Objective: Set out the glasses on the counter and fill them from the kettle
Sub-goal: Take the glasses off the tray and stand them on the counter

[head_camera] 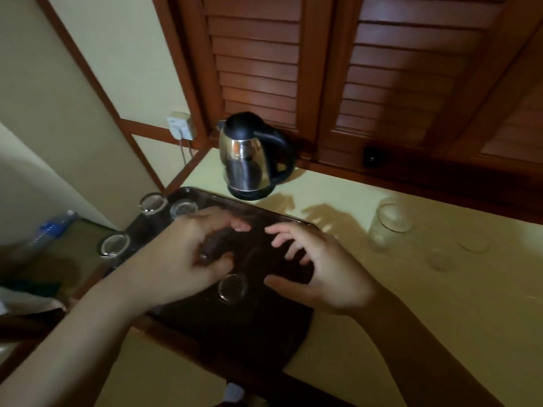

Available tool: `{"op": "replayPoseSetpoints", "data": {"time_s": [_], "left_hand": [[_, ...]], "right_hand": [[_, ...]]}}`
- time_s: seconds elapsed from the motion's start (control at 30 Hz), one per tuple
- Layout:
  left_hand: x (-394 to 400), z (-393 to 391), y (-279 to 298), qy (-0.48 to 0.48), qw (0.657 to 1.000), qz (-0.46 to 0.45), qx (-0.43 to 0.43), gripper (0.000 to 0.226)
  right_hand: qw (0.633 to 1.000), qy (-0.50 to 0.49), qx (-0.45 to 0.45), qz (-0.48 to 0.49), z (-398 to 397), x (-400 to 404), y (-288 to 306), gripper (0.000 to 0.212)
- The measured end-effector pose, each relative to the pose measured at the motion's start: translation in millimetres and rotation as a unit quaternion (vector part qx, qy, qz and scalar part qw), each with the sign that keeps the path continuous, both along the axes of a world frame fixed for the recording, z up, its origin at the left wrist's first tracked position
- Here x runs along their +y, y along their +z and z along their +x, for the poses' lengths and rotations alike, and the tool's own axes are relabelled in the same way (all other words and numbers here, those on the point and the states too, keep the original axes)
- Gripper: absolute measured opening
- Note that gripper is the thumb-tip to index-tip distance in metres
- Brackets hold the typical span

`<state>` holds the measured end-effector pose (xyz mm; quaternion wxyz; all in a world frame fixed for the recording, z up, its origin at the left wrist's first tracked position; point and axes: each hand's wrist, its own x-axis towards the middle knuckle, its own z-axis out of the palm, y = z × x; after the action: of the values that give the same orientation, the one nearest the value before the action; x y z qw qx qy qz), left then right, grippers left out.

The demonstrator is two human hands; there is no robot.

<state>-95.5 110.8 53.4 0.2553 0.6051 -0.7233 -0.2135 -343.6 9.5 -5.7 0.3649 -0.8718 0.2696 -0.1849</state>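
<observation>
Hovering hands [258, 254] over dark tray [264, 333], cream counter [440, 304], louvred shutters [382, 69]

Both hands over tray [182, 311]: left hand [188, 254] fingers [239, 226] curled, right hand [320, 268] fingers spread, empty.

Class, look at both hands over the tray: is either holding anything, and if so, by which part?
The left hand wraps around the side of a glass on the dark tray. The right hand hovers open, holding nothing.
</observation>
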Motion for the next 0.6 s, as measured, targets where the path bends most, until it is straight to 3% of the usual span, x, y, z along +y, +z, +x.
{"op": "replayPoseSetpoints", "data": {"time_s": [0.13, 0.2, 0.3, 0.37, 0.43, 0.6], "left_hand": [[17.7, 45.2, -7.2, -0.054, 0.987, 0.050, -0.146, 0.057], [21.3, 56.1, -20.8, -0.060, 0.963, 0.071, -0.254, 0.066], [21.5, 60.1, -41.2, -0.075, 0.914, 0.085, -0.390, 0.089], [13.8, 57.2, -45.6, -0.115, 0.898, 0.079, -0.416, 0.090], [0.9, 52.5, -46.8, -0.143, 0.893, 0.100, -0.415, 0.082], [-23.1, 52.0, -51.1, -0.177, 0.903, 0.085, -0.383, 0.038]], "right_hand": [[0.992, 0.049, 0.116, -0.004, 48.9, 19.5, -7.6, 0.086], [0.985, 0.064, 0.160, -0.017, 68.4, 27.2, -12.7, 0.089], [0.969, 0.041, 0.208, -0.125, 85.2, 33.2, -24.7, 0.087], [0.961, 0.014, 0.234, -0.146, 90.9, 33.4, -27.4, 0.077], [0.962, -0.013, 0.250, -0.108, 94.0, 31.6, -25.4, 0.064], [0.968, -0.108, 0.225, -0.011, 73.8, 29.7, -21.9, 0.049]]}}
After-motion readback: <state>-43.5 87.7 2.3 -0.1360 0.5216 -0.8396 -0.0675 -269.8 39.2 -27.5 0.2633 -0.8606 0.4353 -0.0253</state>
